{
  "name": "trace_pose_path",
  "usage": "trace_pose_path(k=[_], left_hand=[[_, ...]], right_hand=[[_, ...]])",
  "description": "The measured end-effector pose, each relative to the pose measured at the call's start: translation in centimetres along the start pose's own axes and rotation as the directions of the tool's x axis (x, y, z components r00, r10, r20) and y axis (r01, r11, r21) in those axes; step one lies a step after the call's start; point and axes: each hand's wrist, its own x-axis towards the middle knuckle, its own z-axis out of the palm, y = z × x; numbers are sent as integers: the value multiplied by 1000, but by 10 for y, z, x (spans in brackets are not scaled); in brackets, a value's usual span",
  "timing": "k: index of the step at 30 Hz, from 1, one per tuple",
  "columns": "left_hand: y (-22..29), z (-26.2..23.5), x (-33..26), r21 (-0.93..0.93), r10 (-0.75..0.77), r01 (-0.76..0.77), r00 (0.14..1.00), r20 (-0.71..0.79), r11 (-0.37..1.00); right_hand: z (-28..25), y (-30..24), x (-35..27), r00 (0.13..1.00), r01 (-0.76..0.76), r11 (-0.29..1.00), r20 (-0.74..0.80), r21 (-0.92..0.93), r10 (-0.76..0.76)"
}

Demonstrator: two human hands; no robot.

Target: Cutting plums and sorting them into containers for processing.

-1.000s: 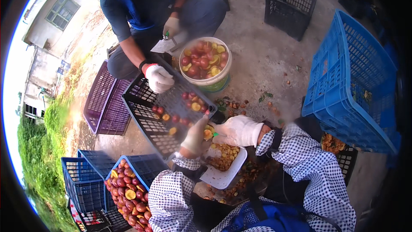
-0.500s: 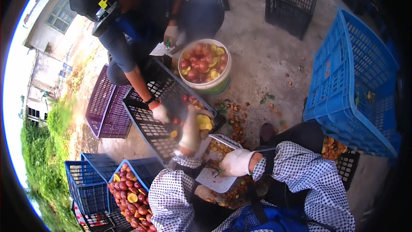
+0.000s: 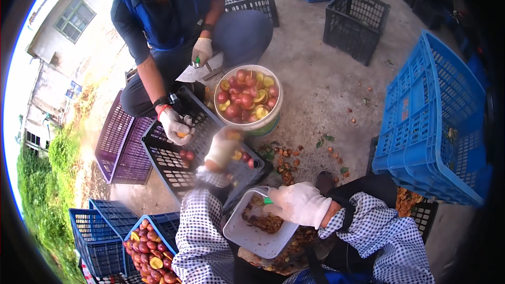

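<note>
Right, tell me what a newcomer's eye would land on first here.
Probably the white bucket full of red and yellow fruit, just above the middle of the view. Next might come the bright blue crate looming at the right, and the pile of reddish fruit at the lower left. Nearer the wearer, the gloved right hand holds a green-handled tool at the far edge of a white tray.

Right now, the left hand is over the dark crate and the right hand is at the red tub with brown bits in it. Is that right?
Not quite: the tub is white, not red, as the head view shows. The left hand is over the dark crate, and the right hand is at the tub with brown bits.
</note>
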Motion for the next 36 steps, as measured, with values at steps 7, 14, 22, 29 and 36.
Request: trace_pose_path(k=[7, 14, 22, 29, 36], left_hand=[[-11, -19, 9, 91, -146, 145, 989, 8, 985], [20, -39, 55, 215, 31, -17, 998, -59, 976], [-206, -169, 23, 925, 15, 171, 982, -187, 340], [-225, -119, 19, 937, -166, 147, 981, -98, 316], [-133, -134, 1, -293, -316, 314, 948, 42, 903]], right_hand=[[6, 4, -2, 988, 155, 988, -17, 11, -155], [6, 9, -4, 989, 128, 991, -65, -26, -130], [5, 7, 19, 995, 60, 984, 93, -169, -44], [22, 20, 18, 996, 21, 966, 92, -256, 3], [7, 15, 21, 959, 125, 992, -259, 25, -114]])
